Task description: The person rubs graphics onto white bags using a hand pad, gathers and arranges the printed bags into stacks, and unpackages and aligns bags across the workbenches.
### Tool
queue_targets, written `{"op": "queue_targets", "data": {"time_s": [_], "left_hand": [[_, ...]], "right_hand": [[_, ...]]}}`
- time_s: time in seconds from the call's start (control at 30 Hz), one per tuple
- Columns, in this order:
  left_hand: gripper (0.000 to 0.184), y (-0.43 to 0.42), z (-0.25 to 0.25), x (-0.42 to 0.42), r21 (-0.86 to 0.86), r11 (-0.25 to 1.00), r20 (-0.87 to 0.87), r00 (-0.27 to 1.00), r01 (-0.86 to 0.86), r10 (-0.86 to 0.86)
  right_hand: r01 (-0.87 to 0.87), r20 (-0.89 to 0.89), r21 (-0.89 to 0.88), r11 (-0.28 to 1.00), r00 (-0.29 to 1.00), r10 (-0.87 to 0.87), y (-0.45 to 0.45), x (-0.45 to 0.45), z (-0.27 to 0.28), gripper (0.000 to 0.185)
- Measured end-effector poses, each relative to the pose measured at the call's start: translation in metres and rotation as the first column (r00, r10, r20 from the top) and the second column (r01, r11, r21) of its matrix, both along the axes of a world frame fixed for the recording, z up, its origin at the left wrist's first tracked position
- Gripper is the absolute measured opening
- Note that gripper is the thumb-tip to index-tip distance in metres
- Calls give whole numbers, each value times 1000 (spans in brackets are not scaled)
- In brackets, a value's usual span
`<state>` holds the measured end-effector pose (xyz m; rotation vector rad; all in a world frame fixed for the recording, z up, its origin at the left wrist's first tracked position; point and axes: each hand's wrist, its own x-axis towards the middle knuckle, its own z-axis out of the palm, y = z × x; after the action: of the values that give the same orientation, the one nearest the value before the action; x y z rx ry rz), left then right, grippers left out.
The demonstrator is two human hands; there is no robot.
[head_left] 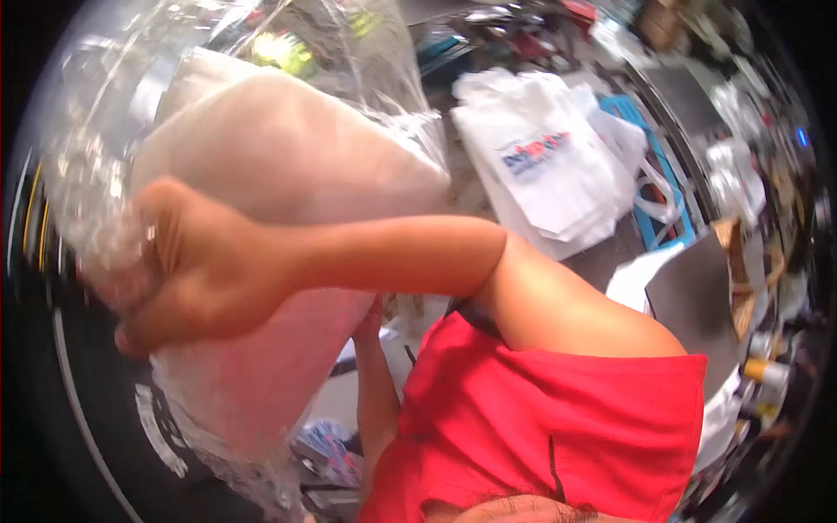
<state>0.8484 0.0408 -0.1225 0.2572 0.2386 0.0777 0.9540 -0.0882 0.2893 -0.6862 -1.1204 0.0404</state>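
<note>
A large clear plastic bag [96, 166] fills the left side, around or against a pale, flat-sided bundle [296, 148] that looks pinkish lower down. I cannot make out what the bundle is. My right hand [205, 275] reaches across from the right, its fingers curled around the crinkled plastic at the bag's left edge. Motion blurs this hand a little. Below the right forearm, my left hand [368, 322] is at the bundle's lower right side. Its fingers are hidden behind the bundle.
A stack of white printed plastic carrier bags [545, 161] lies right of the bundle, beside a blue frame [676, 218]. A dark grey panel [693, 305] stands near my right shoulder. Yellow-green items [283, 52] show through plastic at the top. Assorted clutter lines the right edge.
</note>
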Motion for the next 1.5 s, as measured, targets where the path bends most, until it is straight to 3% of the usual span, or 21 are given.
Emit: {"op": "queue_targets", "data": {"time_s": [0.07,0.13,0.33,0.4,0.47,0.5,0.53,0.6,0.63,0.67,0.7,0.73,0.8,0.93,1.03,1.13,1.17,1.27,1.33,1.4,1.5], "left_hand": [[64,42,5,-13,-37,992,218,968,-119,124],[62,103,2,-37,-35,980,428,883,-197,193],[57,217,-46,-221,53,776,699,579,-628,420],[56,213,-42,-270,41,703,695,526,-710,491],[56,174,2,-290,-22,520,314,488,-854,815],[43,164,-8,-299,157,374,31,383,-914,923],[43,143,-13,-305,158,377,13,384,-913,923],[20,120,-60,-327,861,406,-316,303,-306,899],[14,104,-44,-320,888,457,-430,260,-54,865],[30,96,-66,-317,866,465,-401,301,-184,865],[34,89,-76,-311,884,417,-350,294,-210,889],[39,84,-81,-304,901,365,-295,287,-232,911],[45,86,-73,-288,924,381,-366,212,-37,906],[70,98,-53,-263,865,257,-280,-11,430,960],[80,121,-54,-258,841,396,-394,-83,369,915],[75,139,-85,-257,848,463,-424,-194,259,885],[68,143,-77,-252,869,452,-424,-166,202,890],[51,145,-71,-240,889,436,-403,-210,143,891],[50,147,-85,-242,899,382,-338,-218,214,916],[47,148,-81,-237,755,431,-263,-374,493,889],[37,149,-79,-238,727,394,-211,-363,562,907]], "right_hand": [[-20,-32,-397,917,999,8,14,-11,20,15],[432,503,-254,865,823,-263,45,13,15,21],[391,420,-612,688,897,-137,118,133,-15,34],[399,439,-727,558,896,-69,163,168,-50,38],[409,446,-820,401,895,-2,197,197,-109,42],[424,459,-848,318,888,40,209,203,-152,44],[449,478,-859,246,876,67,206,224,-195,46],[633,619,-769,-88,771,150,208,213,-291,69],[703,681,-711,38,673,288,197,232,-365,62],[736,734,-652,182,552,397,187,247,-415,56],[376,335,-922,-89,893,300,185,200,-400,67],[-110,-135,-952,-287,988,69,187,147,-376,77],[139,119,-974,-178,986,118,201,163,-463,95],[196,221,-966,-167,964,-149,208,151,-539,105],[-195,-183,-981,-23,950,-254,218,117,-483,108],[-170,-138,-975,-142,968,-208,224,143,-479,100],[-131,-121,-991,-20,960,-254,225,177,-533,90],[482,471,-869,-110,875,106,234,213,-542,75],[225,225,-972,-68,974,5,242,227,-550,67],[283,282,-951,-122,959,30,250,222,-528,58],[135,132,-980,-147,991,29,258,226,-500,47]]}}
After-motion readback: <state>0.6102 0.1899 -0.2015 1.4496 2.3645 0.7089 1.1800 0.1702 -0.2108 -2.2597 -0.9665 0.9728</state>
